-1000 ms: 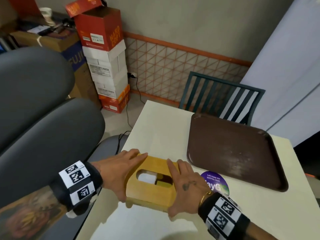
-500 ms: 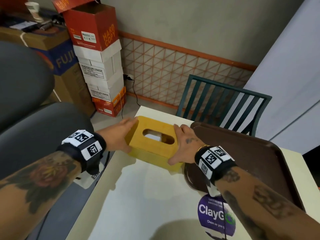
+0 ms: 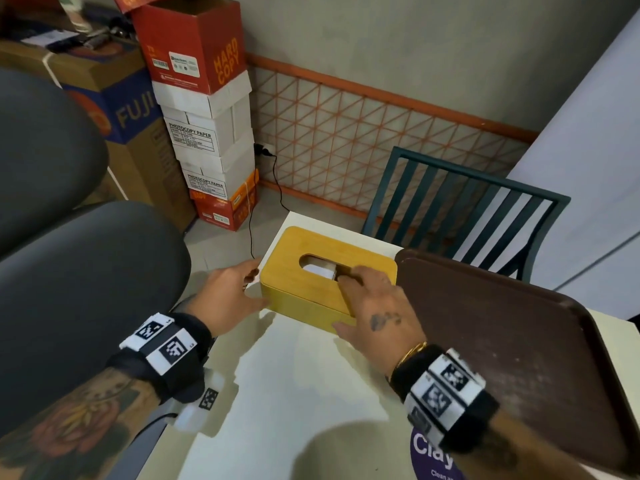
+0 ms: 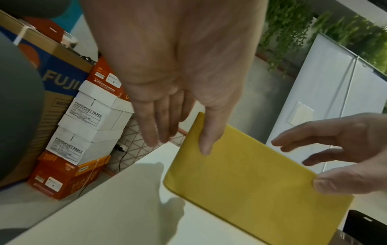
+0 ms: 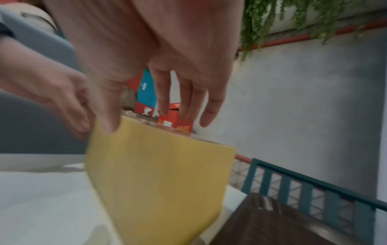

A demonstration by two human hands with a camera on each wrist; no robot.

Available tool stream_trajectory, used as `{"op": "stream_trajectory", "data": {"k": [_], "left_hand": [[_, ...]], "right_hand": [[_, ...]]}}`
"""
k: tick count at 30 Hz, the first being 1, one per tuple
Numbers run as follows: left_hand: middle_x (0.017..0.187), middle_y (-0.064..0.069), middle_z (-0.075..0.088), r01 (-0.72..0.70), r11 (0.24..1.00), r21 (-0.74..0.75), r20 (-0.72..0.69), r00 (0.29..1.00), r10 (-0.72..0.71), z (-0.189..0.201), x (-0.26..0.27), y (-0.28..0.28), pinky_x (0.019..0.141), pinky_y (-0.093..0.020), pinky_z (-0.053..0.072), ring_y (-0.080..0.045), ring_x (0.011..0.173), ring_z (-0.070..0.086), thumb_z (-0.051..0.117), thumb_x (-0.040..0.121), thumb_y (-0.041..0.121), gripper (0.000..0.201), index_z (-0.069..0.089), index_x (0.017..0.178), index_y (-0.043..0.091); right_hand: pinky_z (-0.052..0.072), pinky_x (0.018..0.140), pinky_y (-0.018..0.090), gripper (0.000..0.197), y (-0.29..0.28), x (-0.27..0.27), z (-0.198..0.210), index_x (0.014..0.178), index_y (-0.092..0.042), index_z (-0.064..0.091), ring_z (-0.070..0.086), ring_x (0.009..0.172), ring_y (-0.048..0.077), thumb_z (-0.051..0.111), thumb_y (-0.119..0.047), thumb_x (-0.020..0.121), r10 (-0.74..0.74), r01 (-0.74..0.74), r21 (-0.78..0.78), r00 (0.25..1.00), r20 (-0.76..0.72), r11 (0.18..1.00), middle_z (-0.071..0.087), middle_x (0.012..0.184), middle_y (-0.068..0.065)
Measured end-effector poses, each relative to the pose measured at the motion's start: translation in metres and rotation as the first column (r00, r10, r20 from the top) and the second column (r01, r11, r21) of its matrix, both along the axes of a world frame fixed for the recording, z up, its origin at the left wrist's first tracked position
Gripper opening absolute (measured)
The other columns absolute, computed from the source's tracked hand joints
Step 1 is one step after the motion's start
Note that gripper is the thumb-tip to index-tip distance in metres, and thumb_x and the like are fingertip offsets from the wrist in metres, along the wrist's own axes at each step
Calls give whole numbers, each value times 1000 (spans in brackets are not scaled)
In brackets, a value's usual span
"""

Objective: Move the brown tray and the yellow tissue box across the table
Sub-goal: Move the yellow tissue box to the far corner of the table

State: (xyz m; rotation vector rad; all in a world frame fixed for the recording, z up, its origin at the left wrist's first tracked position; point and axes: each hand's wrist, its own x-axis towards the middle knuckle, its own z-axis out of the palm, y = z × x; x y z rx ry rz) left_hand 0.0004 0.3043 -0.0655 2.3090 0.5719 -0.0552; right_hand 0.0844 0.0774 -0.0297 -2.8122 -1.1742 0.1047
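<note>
Yellow wooden tissue box [image 3: 322, 277] sits at the far corner of the white table [image 3: 294, 393], touching the brown plastic tray [image 3: 512, 344]. Left hand [image 3: 227, 294] and right hand [image 3: 375, 310] flank the box, fingers straight and loosely spread, thumbs touching it, nothing clamped. Looks like the release step; next, lift both hands clear.

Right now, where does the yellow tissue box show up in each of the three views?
Head: yellow tissue box at centre, on the table's far left corner.
Left wrist: lower right, beyond the fingers.
Right wrist: lower centre.
Shared landmark: the stacked paper cartons, left in both head and left wrist views.
</note>
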Motion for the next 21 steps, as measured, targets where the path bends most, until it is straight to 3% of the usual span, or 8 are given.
{"op": "stream_trajectory", "data": {"k": [3, 5, 7, 10, 12, 16, 21], "left_hand": [[107, -9, 70, -69, 993, 98, -127, 989, 81, -11, -5, -1, 77, -34, 53, -26, 92, 62, 74, 84, 18, 28, 64, 109, 16], [90, -8, 65, -69, 985, 157, -190, 977, 99, -12, -6, -5, 68, -31, 46, -28, 84, 57, 65, 87, 12, 8, 57, 89, 15], [77, -4, 53, -66, 979, 193, -238, 965, 112, -13, -6, -8, 60, -33, 43, -32, 81, 53, 57, 88, 7, 14, 49, 79, 14], [71, -1, 45, -82, 981, 174, -264, 956, 127, -9, -4, -9, 45, -22, 27, -24, 74, 43, 58, 87, 6, 14, 49, 79, 14], [70, -1, 47, -91, 985, 147, -268, 955, 128, -10, -1, -6, 43, -20, 24, -22, 74, 41, 62, 85, 7, 17, 50, 76, 13], [66, -2, 44, -129, 988, 88, -243, 959, 147, -15, 0, -1, 42, -24, 24, -23, 70, 39, 69, 80, 7, 27, 45, 68, 12], [56, 3, 36, -160, 985, 64, -226, 959, 171, -18, 0, -1, 42, -23, 22, -13, 51, 31, 69, 82, 8, 29, 45, 65, 13]], "right_hand": [[52, 74, 42, 35, 6, -9, -13, 107, -16, 66, 60, 98, 30, 72, -28, 75, -6, 6, 4, 997, 83, 1000, 64, 107, 5], [54, 67, 41, 27, 8, -7, -14, 99, -16, 68, 61, 92, 30, 72, -23, 74, -22, 21, 16, 995, 102, 1000, 66, 99, 5], [55, 71, 43, 27, 12, -3, -13, 103, -15, 67, 60, 97, 31, 70, -24, 78, -24, 23, 11, 995, 93, 1000, 65, 103, 5], [51, 83, 45, 31, 20, 10, -9, 118, -18, 60, 52, 112, 30, 61, -27, 88, -26, 27, -38, 999, 28, 999, 59, 120, 5], [49, 87, 46, 33, 26, 22, -6, 123, -18, 57, 47, 118, 30, 57, -26, 91, -45, 45, -61, 999, 4, 997, 56, 126, 5], [51, 87, 45, 22, 38, 47, -6, 113, -15, 60, 46, 115, 31, 55, -19, 92, -76, 76, -74, 997, -2, 994, 57, 122, 7], [52, 79, 40, 22, 53, 70, -13, 109, -13, 62, 50, 110, 30, 57, -6, 89, -110, 112, -72, 993, 34, 991, 60, 115, 9]]}}
